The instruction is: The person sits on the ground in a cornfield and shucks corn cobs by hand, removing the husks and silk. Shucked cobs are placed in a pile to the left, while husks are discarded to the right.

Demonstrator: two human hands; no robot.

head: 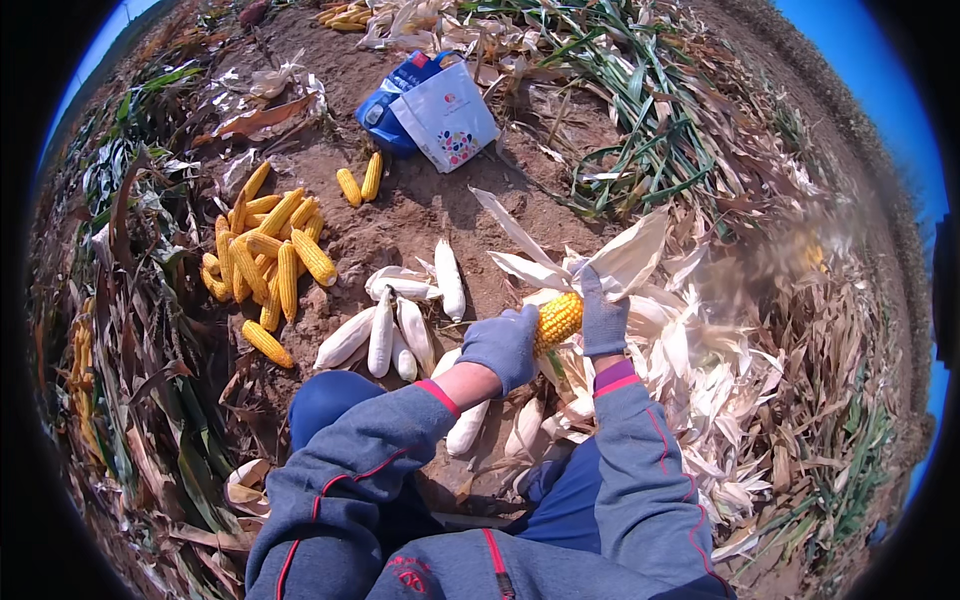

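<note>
My left hand (501,346), in a grey knit glove, is closed around the lower part of an ear of corn (559,321) with bare yellow kernels. My right hand (602,311), gloved alike, is at the ear's other end, among pale dry husk leaves (630,251) that spread upward; its fingers are partly hidden by the husk. Several unhusked ears (381,334) in white husks lie on the soil before my knees. A heap of husked yellow ears (277,240) lies to the left, with one ear (268,344) just below it.
Two husked ears (371,177) lie near a blue bag (394,105) and a white printed bag (448,120). Loose husks (697,382) pile up at my right. Cut corn stalks (637,112) flank the bare soil on both sides. More yellow ears (346,16) lie at the far end.
</note>
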